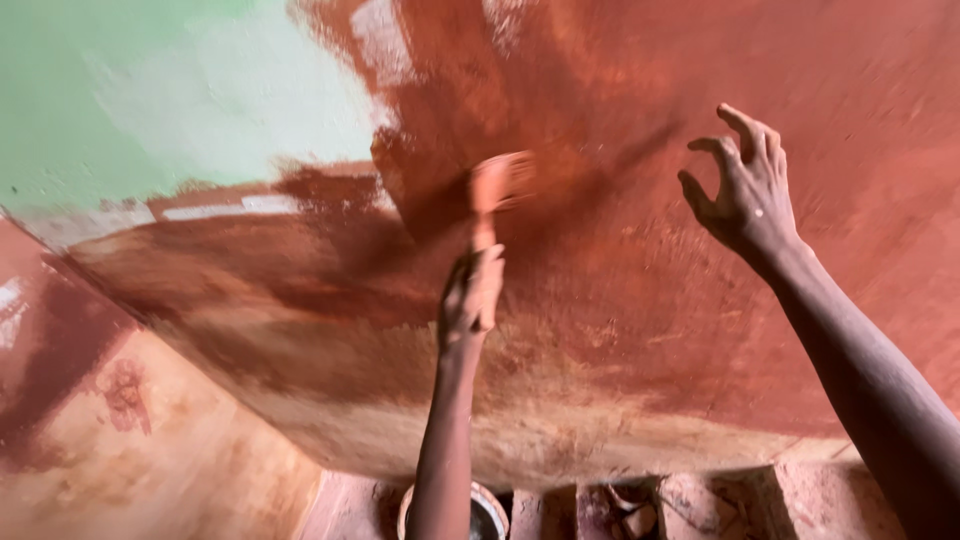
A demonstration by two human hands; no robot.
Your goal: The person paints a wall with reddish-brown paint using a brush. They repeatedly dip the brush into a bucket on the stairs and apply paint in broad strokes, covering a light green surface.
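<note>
Two hands up: left hand (pixel 470 295) clamped on blurred paintbrush (pixel 498 190) mid-frame, probably touching red-brown wall (pixel 620 300); right hand (pixel 745 185) empty, fingers curled apart. Mid-coat; next stroke toward green patch (pixel 150 90), upper left.

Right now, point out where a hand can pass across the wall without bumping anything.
Open wall lies between the brush in the left hand and the raised right hand. The green patch is also free. It is crowded below, around the bucket.
</note>
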